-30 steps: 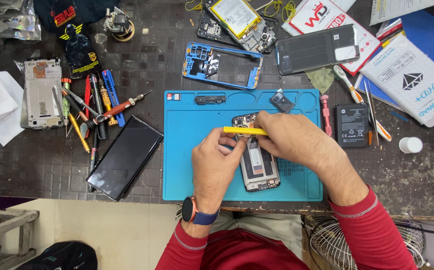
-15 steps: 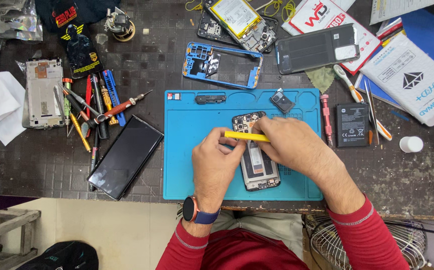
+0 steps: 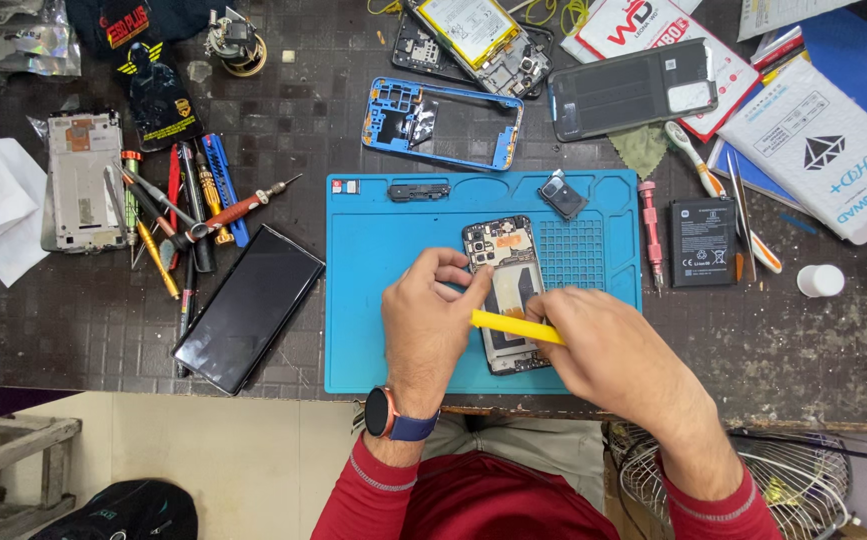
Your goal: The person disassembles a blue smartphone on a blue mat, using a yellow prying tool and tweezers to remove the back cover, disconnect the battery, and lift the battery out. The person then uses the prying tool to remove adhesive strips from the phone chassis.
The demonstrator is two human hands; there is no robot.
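1. Since the earlier frame the yellow pry tool has swung from lying level above the phone to slanting across its lower half, and the right hand has dropped lower and to the right.
2. Right hand is closed around the tool's rear end; left hand is curled, fingertips pinching the phone's left edge and touching the tool's tip.
3. Phone lies back-open and upright on the blue mat, near its middle, on the bench.
4. Risk, as I judge it: the thin plastic blade could slip off the smooth inner plate and gouge a flex cable or the board; too much leverage could bend the frame.
5. Risk: the small black parts near the mat's top edge could be knocked off by a sleeve.
6. Mat looks rubbery and matte, with moulded trays and a ribbed grid; the tool is flat, stiff, glossy; the bench is dark and scuffed.
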